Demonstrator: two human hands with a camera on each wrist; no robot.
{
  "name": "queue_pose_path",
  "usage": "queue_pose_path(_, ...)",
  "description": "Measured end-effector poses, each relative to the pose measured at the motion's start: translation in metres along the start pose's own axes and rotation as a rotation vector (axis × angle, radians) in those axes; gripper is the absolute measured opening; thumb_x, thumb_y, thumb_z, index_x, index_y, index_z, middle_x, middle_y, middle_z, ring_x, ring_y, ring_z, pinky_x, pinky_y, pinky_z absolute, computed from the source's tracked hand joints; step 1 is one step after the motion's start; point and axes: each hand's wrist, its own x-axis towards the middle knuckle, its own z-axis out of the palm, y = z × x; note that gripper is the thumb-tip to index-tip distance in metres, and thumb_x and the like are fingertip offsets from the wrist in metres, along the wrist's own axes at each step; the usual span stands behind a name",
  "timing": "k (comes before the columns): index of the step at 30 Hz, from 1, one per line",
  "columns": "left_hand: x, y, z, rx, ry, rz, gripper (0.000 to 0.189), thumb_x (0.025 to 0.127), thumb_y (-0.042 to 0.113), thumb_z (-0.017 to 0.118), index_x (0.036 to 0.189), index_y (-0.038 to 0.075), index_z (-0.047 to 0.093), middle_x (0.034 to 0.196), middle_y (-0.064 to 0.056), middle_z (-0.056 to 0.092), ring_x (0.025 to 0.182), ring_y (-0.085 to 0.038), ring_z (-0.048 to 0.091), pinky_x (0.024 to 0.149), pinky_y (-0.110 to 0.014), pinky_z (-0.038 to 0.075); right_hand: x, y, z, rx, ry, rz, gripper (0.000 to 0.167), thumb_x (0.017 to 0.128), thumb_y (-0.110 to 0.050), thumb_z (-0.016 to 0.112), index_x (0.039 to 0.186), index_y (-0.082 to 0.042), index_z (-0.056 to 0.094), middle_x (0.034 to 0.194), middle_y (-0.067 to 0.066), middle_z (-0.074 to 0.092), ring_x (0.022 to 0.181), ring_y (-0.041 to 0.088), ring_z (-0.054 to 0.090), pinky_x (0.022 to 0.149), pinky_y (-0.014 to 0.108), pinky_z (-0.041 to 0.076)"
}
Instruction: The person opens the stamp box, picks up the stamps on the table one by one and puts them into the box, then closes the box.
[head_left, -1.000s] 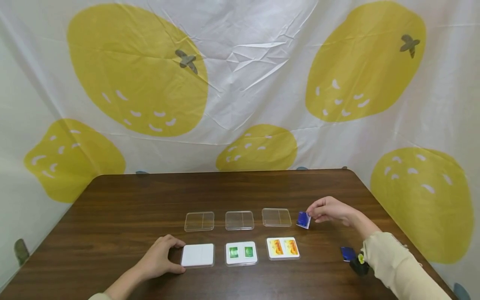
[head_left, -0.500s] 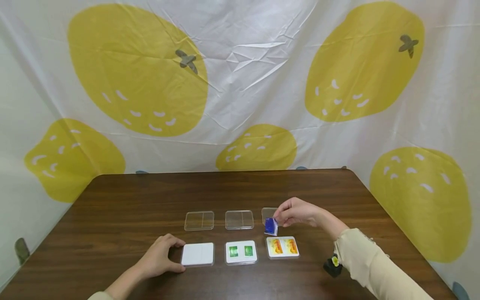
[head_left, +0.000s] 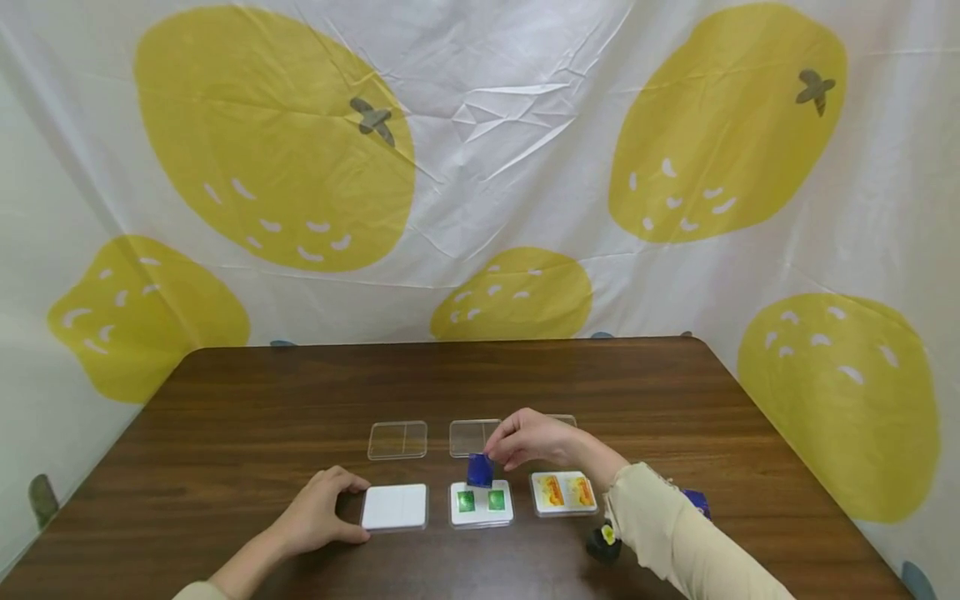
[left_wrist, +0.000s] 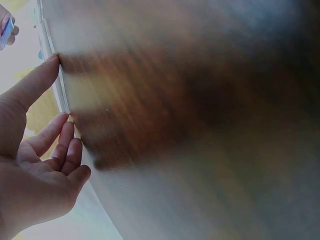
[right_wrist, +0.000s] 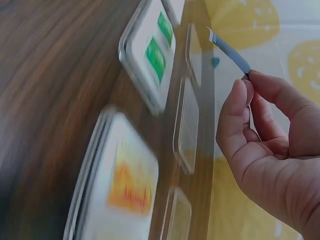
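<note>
Right-hand grip (head_left: 531,437) is closed to a pinch on one blue square (head_left: 480,472), held up near the 12 o'clock edge of the green case (head_left: 482,502). Left-hand grip (head_left: 318,512) stands spread, fingertips touching the blank case (head_left: 394,507) at 9 o'clock. By the look of it, two cases are done: green and orange case (head_left: 566,507) each carry a pair. Blank lacks one; a second blue square (head_left: 697,501) lies on the desk (head_left: 300,400) toward 3 o'clock, partly hidden by the sleeve (head_left: 667,527). Three clear lids (head_left: 397,440) lie off, at 12 o'clock.
</note>
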Motion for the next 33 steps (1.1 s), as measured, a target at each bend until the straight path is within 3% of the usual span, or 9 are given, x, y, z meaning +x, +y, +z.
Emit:
queue_pose_path(11,0.0,0.0,0.0,0.009,0.008,0.002,0.057,0.055,0.03,0.084,0.101,0.006,0.063,0.094,-0.001,0.055,0.096,-0.024,0.049,0.083,-0.045,0.04,0.035,-0.002,0.048,-0.009,0.005,0.019,0.02,0.081,0.002,0.06,0.095,0.016,0.062,0.077,0.005,0.066,0.058,0.007,0.055,0.057,0.021,0.05)
queue_pose_path(20,0.0,-0.001,-0.001,0.032,0.028,0.032,0.056,0.054,0.031,0.085,0.1,0.006,0.064,0.092,0.0,0.056,0.093,-0.023,0.05,0.08,-0.042,0.04,0.05,-0.004,0.078,-0.049,0.023,0.001,0.016,0.08,0.003,0.061,0.092,0.013,0.065,0.082,0.011,0.068,0.06,0.008,0.055,0.056,0.022,0.051)
queue_pose_path(26,0.0,0.0,-0.001,0.024,0.031,0.026,0.055,0.054,0.03,0.085,0.099,0.007,0.064,0.092,0.001,0.056,0.093,-0.023,0.05,0.08,-0.042,0.04,0.056,-0.003,0.091,-0.215,0.125,-0.09,0.007,0.075,0.008,0.063,0.078,0.009,0.068,0.073,0.011,0.067,0.052,0.007,0.053,0.051,0.023,0.05)
queue_pose_path(33,0.0,0.001,-0.001,0.024,0.03,0.022,0.055,0.054,0.029,0.085,0.099,0.006,0.063,0.092,0.001,0.056,0.093,-0.023,0.05,0.08,-0.042,0.04,0.057,-0.001,0.099,-0.455,0.215,-0.178,0.008,0.071,0.006,0.064,0.069,0.001,0.069,0.06,0.004,0.064,0.043,0.004,0.049,0.044,0.019,0.046)
